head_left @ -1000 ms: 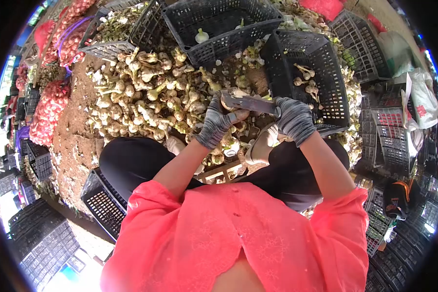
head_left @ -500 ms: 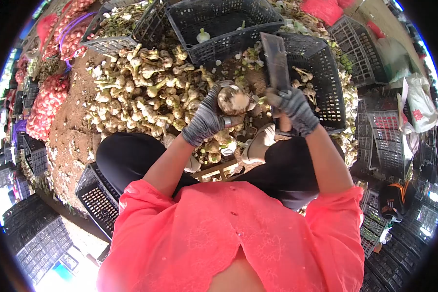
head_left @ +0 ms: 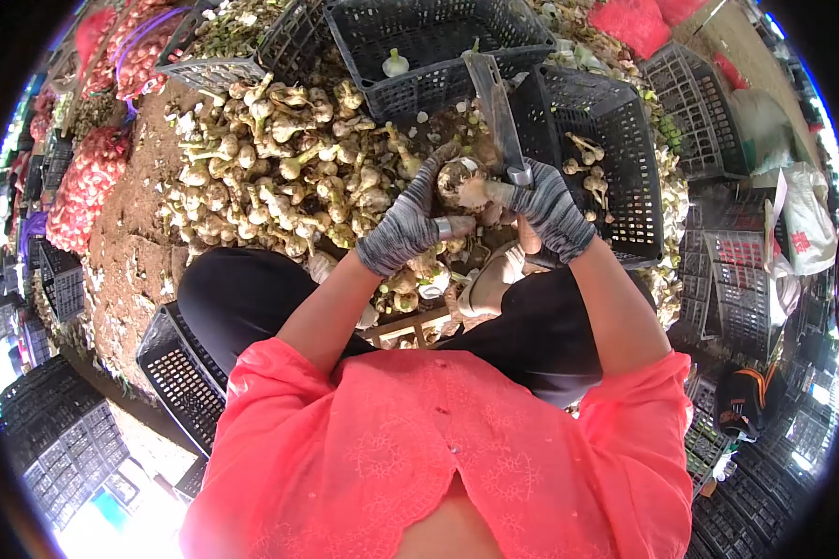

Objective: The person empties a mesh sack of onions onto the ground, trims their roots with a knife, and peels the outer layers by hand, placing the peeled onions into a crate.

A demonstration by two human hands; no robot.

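Note:
In my left hand (head_left: 403,226), gloved in grey knit with bare fingertips, a garlic bulb (head_left: 457,181) is held; a band shows on the thumb. My right hand (head_left: 555,214), in a matching glove, grips a knife (head_left: 496,112) with a broad blade pointing away from me. The right thumb rests against the bulb. Beneath and left of my hands spreads a heap of garlic (head_left: 280,168) with stalks on. To the right, a black crate (head_left: 636,158) holds several stalked bulbs. A trimmed bulb (head_left: 395,63) lies in the far black crate (head_left: 438,79).
Another crate (head_left: 224,73) with garlic scraps stands at the far left. Red net sacks (head_left: 89,200) of bulbs line the left side. Stacked crates (head_left: 741,270) and a white sack (head_left: 808,219) are on the right. A crate (head_left: 182,373) sits by my left leg.
The knife has swung so its blade tilts left, beside the bulb. My right hand has come closer to the left, and the bulb has been turned and shifted slightly right.

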